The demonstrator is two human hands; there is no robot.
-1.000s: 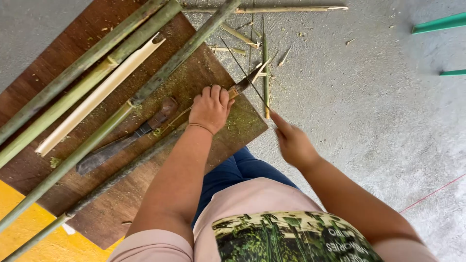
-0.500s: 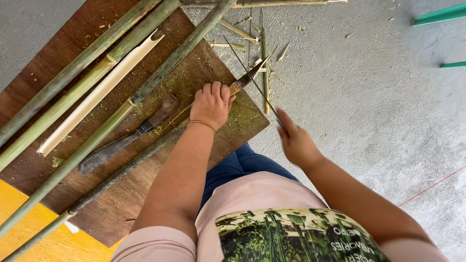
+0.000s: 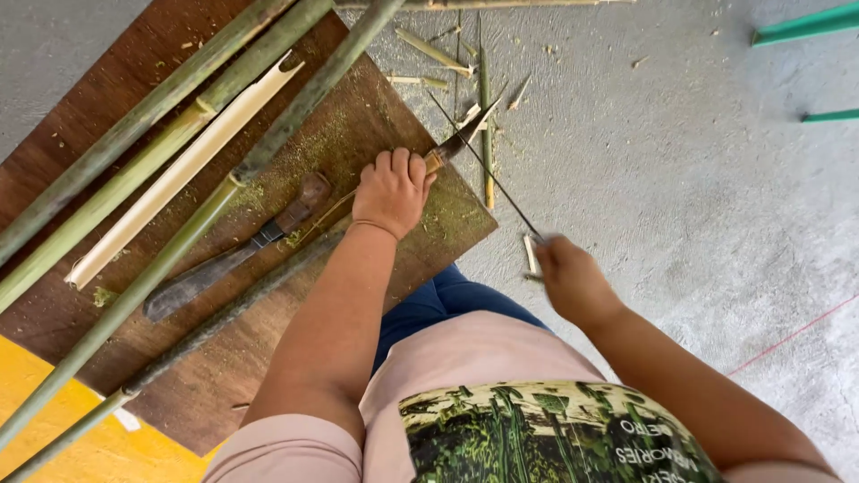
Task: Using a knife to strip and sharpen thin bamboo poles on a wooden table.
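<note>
My left hand (image 3: 392, 190) grips the wooden handle of a small knife (image 3: 463, 136), its blade pointing up-right over the edge of a brown wooden board (image 3: 206, 367). My right hand (image 3: 570, 279) holds one end of a thin bamboo sliver (image 3: 483, 165), which runs diagonally up-left and crosses the knife blade. The right hand is slightly blurred. A larger dark-bladed knife with a brown handle (image 3: 237, 255) lies on the board just left of my left hand.
Several long green bamboo poles (image 3: 143, 116) and one split pale bamboo half (image 3: 179, 179) lie diagonally across the board. Bamboo scraps (image 3: 486, 116) litter the grey concrete floor. A yellow surface (image 3: 54, 420) is at bottom left; green bars (image 3: 805, 25) at top right.
My right hand has pulled the thin sliver slightly down and right, away from the knife. The left hand stays on the knife handle.
</note>
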